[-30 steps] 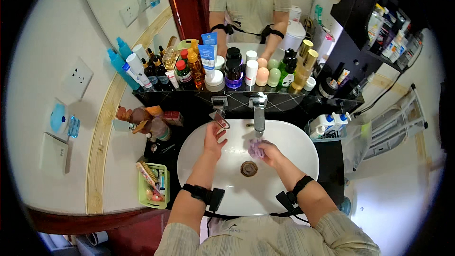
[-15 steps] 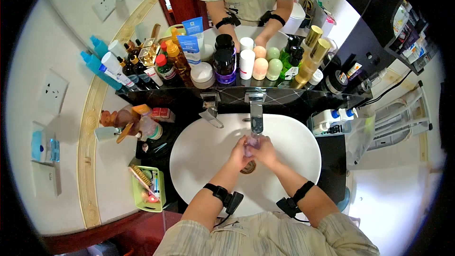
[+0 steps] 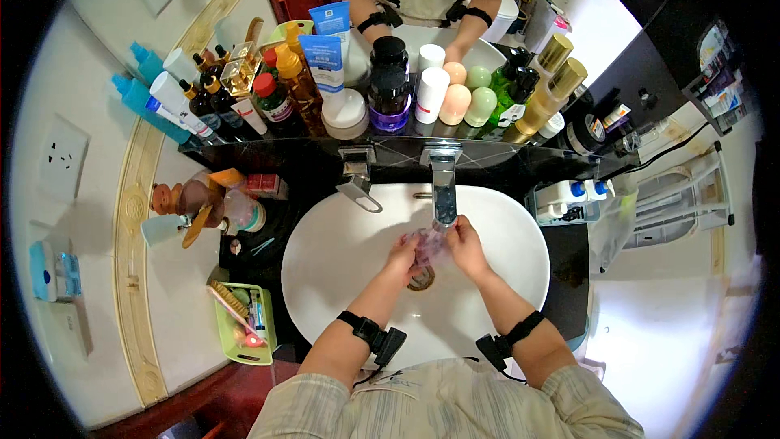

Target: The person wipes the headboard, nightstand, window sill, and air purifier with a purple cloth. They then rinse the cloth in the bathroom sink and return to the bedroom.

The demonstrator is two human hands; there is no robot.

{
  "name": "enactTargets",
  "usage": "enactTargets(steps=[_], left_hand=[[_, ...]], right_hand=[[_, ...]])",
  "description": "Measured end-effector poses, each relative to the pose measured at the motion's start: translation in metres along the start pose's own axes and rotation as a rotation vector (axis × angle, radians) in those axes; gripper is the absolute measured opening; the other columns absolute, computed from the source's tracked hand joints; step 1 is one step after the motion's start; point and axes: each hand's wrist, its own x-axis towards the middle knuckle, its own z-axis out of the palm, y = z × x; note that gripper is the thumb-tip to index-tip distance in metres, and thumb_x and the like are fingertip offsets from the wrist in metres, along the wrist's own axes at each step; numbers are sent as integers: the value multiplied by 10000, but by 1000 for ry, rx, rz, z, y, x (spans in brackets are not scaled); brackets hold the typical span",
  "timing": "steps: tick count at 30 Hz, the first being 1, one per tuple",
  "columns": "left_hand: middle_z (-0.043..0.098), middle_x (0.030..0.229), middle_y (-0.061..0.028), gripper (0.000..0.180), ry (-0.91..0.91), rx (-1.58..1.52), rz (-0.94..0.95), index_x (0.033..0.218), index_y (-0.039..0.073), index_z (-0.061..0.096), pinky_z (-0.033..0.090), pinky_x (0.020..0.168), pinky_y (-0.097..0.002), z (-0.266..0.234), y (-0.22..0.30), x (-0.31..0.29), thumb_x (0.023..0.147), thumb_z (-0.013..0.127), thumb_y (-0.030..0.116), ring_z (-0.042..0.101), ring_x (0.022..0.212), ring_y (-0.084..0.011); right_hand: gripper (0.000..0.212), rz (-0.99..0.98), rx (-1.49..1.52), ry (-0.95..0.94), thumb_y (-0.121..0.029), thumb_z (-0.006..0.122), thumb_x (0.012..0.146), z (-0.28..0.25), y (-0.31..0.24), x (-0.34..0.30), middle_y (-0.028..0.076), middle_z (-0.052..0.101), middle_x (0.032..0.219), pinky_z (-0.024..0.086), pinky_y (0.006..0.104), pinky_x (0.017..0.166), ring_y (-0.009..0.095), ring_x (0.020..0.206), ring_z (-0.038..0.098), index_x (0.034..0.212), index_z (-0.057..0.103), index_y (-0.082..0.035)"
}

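Observation:
A crumpled, thin, pale purple see-through piece [image 3: 432, 249] is stretched between my hands under the chrome faucet [image 3: 444, 195]. I cannot tell whether it is plastic or fabric. My left hand [image 3: 402, 255] grips its left side, fingers curled around it. Closed on the right side is my right hand [image 3: 466, 247], just to the right of the spout. Both hands are over the white oval sink [image 3: 325, 268], a little beyond the round drain [image 3: 421, 279]. Whether water is running is hard to make out.
A second chrome fixture [image 3: 357, 179] stands left of the faucet. Behind, a shelf [image 3: 284, 145] carries many bottles and jars below a mirror. A green basket [image 3: 248, 356] sits at the left, and a tray of pump bottles [image 3: 561, 203] at the right.
My hands have drawn apart from being close together. The purple piece, bunched between them before, is now spread out. The whole view has shifted slightly.

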Motion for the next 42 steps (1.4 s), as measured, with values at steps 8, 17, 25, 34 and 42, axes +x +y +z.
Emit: enactTargets(steps=[8, 17, 25, 34, 42], left_hand=[[618, 957, -26, 431, -268, -111, -70, 1026, 110, 623, 465, 726, -311, 6, 10, -7, 944, 500, 515, 557, 829, -171], [630, 1140, -55, 374, -158, 129, 224, 1208, 71, 574, 475, 900, -372, 2, 21, -13, 988, 495, 363, 608, 1007, -182], [638, 1104, -75, 336, -506, -20, 230, 1171, 42, 575, 497, 907, -378, -12, 17, -10, 848, 665, 31, 614, 1047, -218], [614, 1089, -60, 266, 23, 127, 85, 1169, 60, 545, 494, 916, -421, -33, 9, 1, 905, 512, 76, 610, 1037, -243], [617, 1012, -14, 320, -302, -109, -28, 1056, 130, 566, 511, 807, -365, -11, -3, 8, 982, 417, 404, 595, 921, -180]], right_hand=[[158, -114, -181, -283, -150, 626, 879, 10, -33, -34, 126, 666, 814, 511, 329, 666, 204, 698, 630, 962, 651, -17], [256, 43, -340, -96, -151, 635, 851, -10, 7, -30, 137, 680, 853, 524, 349, 721, 249, 780, 669, 1061, 610, -7], [503, 147, 25, -416, -147, 698, 811, -10, 36, 1, 111, 578, 1187, 462, 349, 928, 236, 1054, 586, 1247, 478, -27], [389, 442, 525, -307, -150, 715, 822, -18, -16, -5, 67, 600, 1113, 490, 374, 887, 174, 1031, 587, 1139, 509, -57], [326, -35, -202, -133, -257, 700, 856, 31, -25, -31, 151, 571, 1079, 479, 415, 790, 236, 951, 589, 1040, 572, -19]])
